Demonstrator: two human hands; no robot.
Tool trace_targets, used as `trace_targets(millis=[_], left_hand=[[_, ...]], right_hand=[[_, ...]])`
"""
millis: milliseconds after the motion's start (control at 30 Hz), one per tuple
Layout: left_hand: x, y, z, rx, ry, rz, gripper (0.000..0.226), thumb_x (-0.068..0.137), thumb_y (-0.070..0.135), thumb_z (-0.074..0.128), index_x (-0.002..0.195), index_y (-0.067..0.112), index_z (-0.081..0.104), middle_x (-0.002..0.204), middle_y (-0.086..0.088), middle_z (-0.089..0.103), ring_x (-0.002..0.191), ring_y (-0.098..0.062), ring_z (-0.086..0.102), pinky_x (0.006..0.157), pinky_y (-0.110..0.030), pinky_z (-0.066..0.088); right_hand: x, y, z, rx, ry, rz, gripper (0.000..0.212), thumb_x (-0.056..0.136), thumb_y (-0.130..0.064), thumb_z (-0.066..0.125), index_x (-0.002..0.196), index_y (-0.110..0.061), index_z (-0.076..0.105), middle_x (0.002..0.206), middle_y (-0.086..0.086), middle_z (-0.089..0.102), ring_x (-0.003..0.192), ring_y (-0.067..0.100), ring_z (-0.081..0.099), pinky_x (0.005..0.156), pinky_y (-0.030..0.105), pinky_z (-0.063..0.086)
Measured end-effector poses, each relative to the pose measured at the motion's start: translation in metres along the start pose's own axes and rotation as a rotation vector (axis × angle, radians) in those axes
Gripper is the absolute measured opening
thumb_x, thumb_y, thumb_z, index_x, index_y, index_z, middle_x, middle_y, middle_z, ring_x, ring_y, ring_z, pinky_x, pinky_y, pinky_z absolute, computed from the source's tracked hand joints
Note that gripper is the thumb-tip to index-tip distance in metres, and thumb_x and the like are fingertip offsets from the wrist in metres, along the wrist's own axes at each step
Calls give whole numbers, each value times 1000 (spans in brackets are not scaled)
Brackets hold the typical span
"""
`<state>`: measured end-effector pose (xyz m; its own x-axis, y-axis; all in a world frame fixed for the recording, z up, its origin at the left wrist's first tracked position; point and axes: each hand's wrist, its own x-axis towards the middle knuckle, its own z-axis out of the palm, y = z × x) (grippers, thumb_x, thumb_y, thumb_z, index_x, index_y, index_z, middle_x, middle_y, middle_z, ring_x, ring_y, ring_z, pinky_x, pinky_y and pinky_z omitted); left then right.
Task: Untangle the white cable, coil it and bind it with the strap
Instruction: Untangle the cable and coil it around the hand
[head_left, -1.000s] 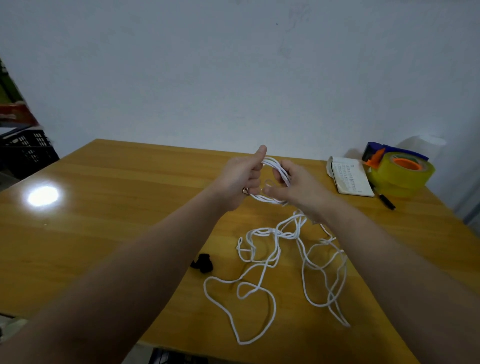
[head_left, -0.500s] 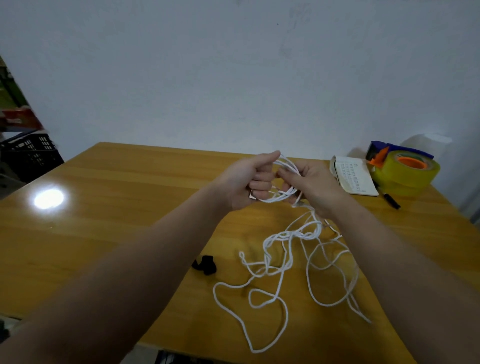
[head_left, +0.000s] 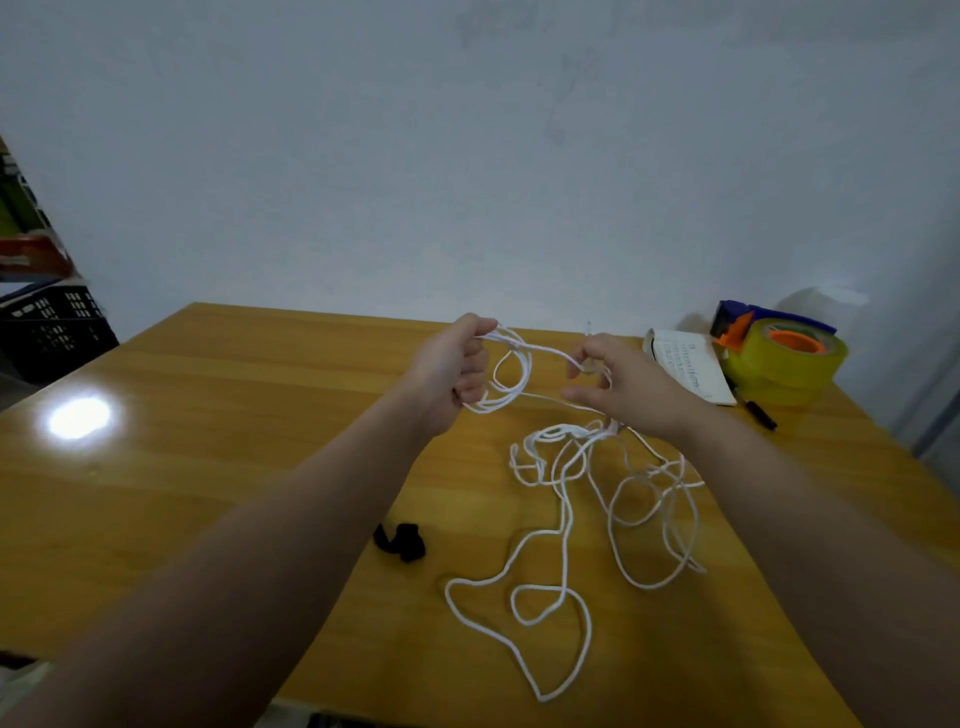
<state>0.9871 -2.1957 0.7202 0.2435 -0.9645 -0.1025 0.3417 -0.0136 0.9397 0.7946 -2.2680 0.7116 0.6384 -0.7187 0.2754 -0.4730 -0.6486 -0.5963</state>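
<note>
The white cable (head_left: 563, 525) lies in loose tangled loops on the wooden table (head_left: 218, 447), with a small coil (head_left: 511, 379) of a few turns lifted above it. My left hand (head_left: 452, 371) is closed around that coil. To the right of it, my right hand (head_left: 621, 382) pinches a strand that runs from the coil. The black strap (head_left: 400, 540) lies crumpled on the table, below my left forearm and left of the loose loops.
At the far right of the table stand a yellow tape roll in a dispenser (head_left: 779, 358), a small white booklet (head_left: 685, 364) and a black pen (head_left: 761, 414). A black crate (head_left: 49, 327) sits beyond the table's left edge. A white wall rises behind.
My hands have moved apart: the right hand pulled away to the right, drawing a strand out from the coil. The loose loops on the table have shifted.
</note>
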Motion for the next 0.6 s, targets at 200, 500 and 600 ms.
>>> trace_targets(millis=[200,500,600], left_hand=[[-1,-8,-20,142,270,115,23,91,18,53,70,16,45,37,10,23,32,-7,16,37,-16,11],[-18,-19,-11,-144,-7,-109,44,96,36,47,56,20,39,37,9,21,30,-5,14,29,-13,13],[-31,-10,-6,-253,-348,-260,56,91,45,43,42,20,36,43,8,38,34,-4,8,27,-13,13]], right_hand=[[-11,4,-5,163,215,125,22,91,-13,57,110,-9,66,86,8,66,62,12,62,60,21,53],[-31,26,6,113,454,222,17,88,-28,61,87,-14,70,85,0,66,84,14,58,74,27,40],[-35,36,7,-92,358,165,20,93,-24,54,101,-13,68,92,4,59,86,18,53,73,28,37]])
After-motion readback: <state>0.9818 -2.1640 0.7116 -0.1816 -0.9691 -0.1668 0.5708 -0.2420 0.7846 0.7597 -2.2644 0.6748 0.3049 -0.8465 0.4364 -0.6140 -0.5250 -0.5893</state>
